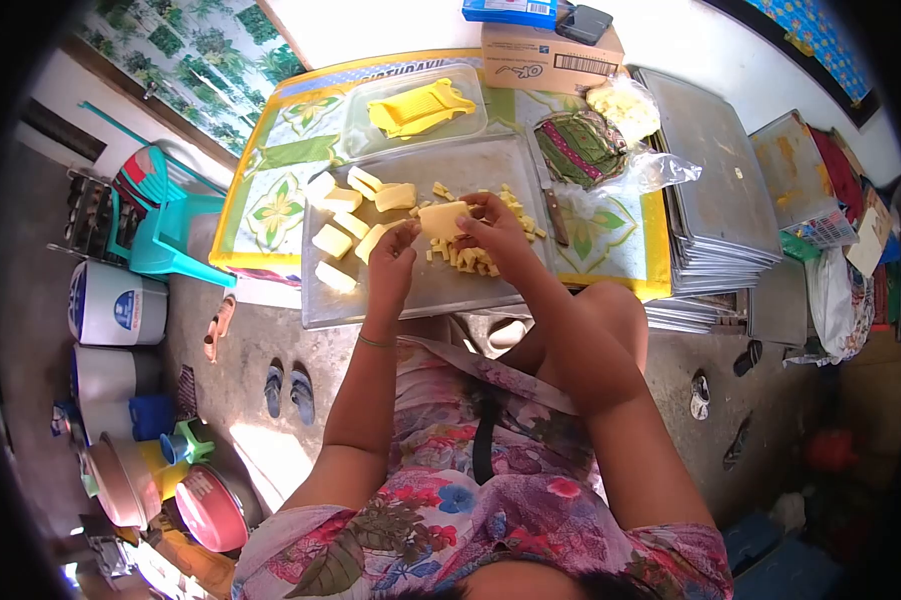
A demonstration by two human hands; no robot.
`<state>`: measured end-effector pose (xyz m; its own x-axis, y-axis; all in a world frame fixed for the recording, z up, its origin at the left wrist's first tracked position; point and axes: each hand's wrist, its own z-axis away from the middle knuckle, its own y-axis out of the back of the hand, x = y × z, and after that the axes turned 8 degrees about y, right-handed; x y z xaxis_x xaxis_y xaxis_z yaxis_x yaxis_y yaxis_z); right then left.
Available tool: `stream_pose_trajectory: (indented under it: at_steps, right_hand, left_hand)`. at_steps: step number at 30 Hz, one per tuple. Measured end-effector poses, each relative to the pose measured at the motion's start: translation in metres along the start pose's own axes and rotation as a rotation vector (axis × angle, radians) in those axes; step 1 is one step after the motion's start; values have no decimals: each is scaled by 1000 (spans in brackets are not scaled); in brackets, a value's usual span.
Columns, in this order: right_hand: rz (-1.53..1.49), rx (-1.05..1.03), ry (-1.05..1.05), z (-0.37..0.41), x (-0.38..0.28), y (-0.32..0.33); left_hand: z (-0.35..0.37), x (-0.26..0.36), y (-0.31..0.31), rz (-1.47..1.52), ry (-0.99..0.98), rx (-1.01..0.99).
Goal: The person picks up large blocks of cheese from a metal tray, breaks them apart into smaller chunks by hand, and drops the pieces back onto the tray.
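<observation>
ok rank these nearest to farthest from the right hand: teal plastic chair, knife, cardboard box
1. Knife, just right of the right hand
2. Cardboard box, ahead, slightly right
3. Teal plastic chair, far left

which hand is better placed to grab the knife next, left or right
Right, most likely. The right hand is nearer the knife, whose handle points toward the person. The left hand is farther away, across the yellow block, and could probably support that block alone.

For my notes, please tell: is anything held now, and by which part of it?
A pale yellow block: the right hand grips its right end, the left hand its left end.
</observation>
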<state>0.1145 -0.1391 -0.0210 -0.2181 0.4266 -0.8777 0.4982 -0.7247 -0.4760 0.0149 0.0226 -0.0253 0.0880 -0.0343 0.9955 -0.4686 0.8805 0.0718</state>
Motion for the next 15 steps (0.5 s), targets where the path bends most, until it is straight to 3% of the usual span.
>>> stream_pose_trajectory:
  at_steps: [3, 10, 15]
  right_hand:
    - [-3, -16, 48, 0, -3, 3]
    - [58, -155, -5, 4, 0, 2]
    - [31, -138, -5, 2, -6, 5]
  left_hand:
    - [4, 17, -4, 97, 159, -9]
    - [10, 33, -19, 191, 125, -107]
    - [2, 18, -16, 232, 161, -94]
